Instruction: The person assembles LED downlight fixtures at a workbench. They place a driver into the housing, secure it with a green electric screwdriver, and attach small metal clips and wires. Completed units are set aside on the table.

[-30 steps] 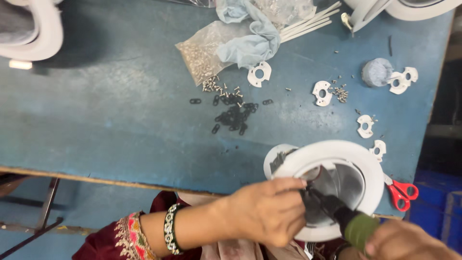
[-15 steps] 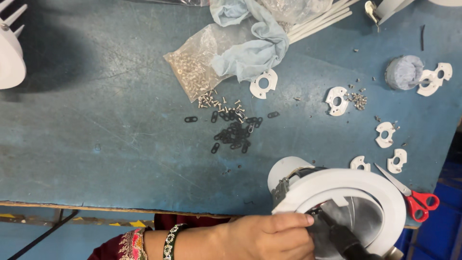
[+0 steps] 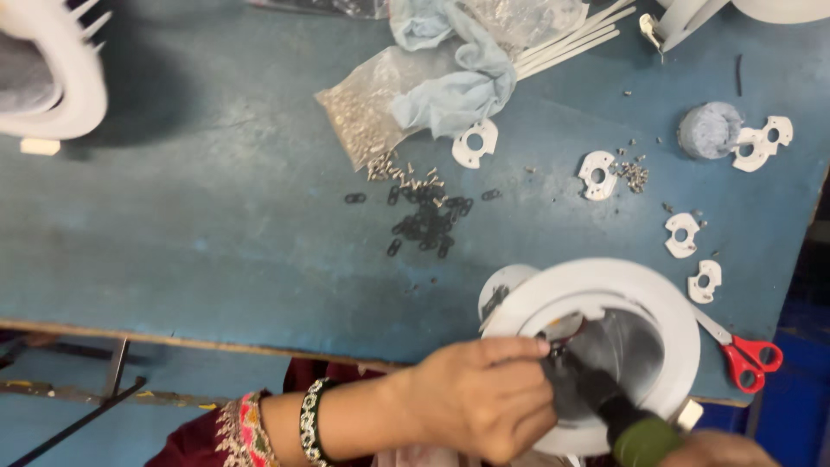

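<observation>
Left hand pinched on dark part inside white round housing; right hand cut off — grip unclear. Clear screw bag well beyond.

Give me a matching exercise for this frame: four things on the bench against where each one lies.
Things:
1. scissors
2. black links
3. blue cloth
4. left hand

Places:
A. table's middle
B. top, on the screw bag
C. right of the white ring
D. at the white ring's near rim, by the dark tool

Pairs: 1-C, 2-A, 3-B, 4-D
</observation>
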